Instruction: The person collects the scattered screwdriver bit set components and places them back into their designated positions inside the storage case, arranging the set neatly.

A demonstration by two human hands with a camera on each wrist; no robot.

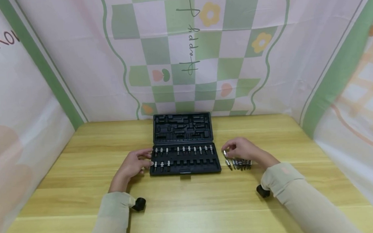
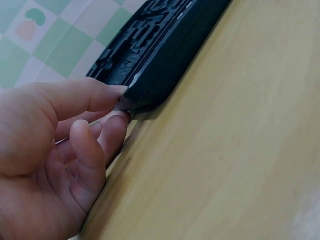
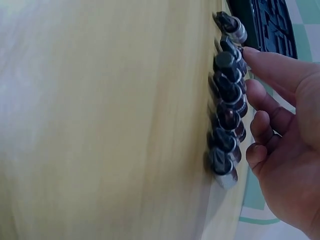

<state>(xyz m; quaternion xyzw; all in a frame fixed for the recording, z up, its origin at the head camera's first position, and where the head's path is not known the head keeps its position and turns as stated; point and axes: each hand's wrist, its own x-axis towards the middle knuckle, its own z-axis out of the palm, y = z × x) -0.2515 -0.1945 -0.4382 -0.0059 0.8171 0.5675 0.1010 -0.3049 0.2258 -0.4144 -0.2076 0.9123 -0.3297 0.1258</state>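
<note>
An open black socket case [image 1: 184,170] lies on the table with its lid tipped back. Silver bit sockets [image 1: 183,150] with dark bits stand in the upper row, and a few more fill the left end of the lower row. My left hand [image 1: 133,166] grips the case's left side; in the left wrist view its thumb and fingertips pinch the corner. Right of the case, my right hand [image 1: 240,149] pinches a bit socket [image 1: 225,153] between thumb and fingers. Loose bit sockets [image 3: 227,92] lie side by side just beneath that hand, which partly hides the pinched one in the right wrist view.
The light wood table [image 1: 185,209] runs back to a checked green and white curtain [image 1: 185,49]. Other printed curtains hang at both sides. A single bit socket [image 1: 229,165] lies slanted between the case and the loose row. Several lower slots hold nothing.
</note>
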